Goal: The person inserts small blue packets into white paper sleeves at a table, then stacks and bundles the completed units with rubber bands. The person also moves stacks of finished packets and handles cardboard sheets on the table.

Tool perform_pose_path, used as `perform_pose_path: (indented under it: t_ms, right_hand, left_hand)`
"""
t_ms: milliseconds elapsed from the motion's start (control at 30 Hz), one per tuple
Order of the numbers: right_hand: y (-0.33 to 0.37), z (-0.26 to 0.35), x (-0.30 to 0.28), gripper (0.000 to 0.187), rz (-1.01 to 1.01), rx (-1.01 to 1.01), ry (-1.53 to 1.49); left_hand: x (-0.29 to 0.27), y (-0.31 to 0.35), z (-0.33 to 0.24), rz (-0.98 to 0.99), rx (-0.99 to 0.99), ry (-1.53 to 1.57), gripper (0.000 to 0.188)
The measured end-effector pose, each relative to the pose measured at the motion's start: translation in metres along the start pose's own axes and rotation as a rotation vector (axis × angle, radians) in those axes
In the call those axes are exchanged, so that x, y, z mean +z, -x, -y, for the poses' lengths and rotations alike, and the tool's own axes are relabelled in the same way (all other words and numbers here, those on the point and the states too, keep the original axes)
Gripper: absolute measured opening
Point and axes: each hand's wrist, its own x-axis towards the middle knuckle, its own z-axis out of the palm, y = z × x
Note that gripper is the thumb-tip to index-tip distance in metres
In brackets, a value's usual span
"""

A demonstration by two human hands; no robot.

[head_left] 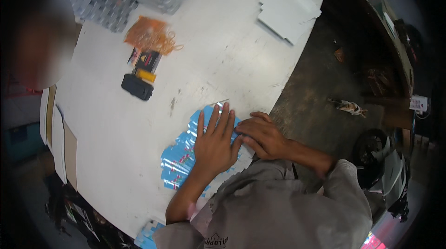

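Note:
Flat blue printed cardboard pieces lie fanned in overlapping rows on the white table, close to my body. My left hand rests flat over them, its fingers stretched out and spread. At the right edge of the fan, my right hand has its fingers bent together against the cardboard. Its thumb lies near my left thumb, and the fingertips partly hide what they grip there. A thin stick-like item lies just beyond my left fingertips.
On the white table lie an orange bag with rubber bands, a black case, a yellow item, and stacked white cardboard. Grey stacks stand far left beside a person. A cat and motorbike are at right.

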Motion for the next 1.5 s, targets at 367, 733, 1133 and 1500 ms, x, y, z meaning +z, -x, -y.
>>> perform_pose_path:
  t_ms: [367,733,1133,1500]
  right_hand:
    - [-0.146,-0.225,-0.262,0.116,-0.467,0.668,0.832]
    - [-0.16,-0.185,-0.186,0.134,0.024,0.564,0.697]
    - [-0.043,-0.063,-0.014,0.057,-0.114,0.064,0.404]
    - [-0.055,-0.006,-0.004,0.033,0.02,0.199,0.343]
  left_hand:
    - [-0.004,-0.003,-0.002,-0.026,-0.003,0.034,0.06]
    - [-0.004,-0.006,-0.005,0.005,-0.004,-0.013,0.054]
    - [0.003,-0.003,0.008,-0.138,0.103,0.048,0.044]
    - [0.002,0.012,0.0,-0.163,-0.068,0.031,0.064]
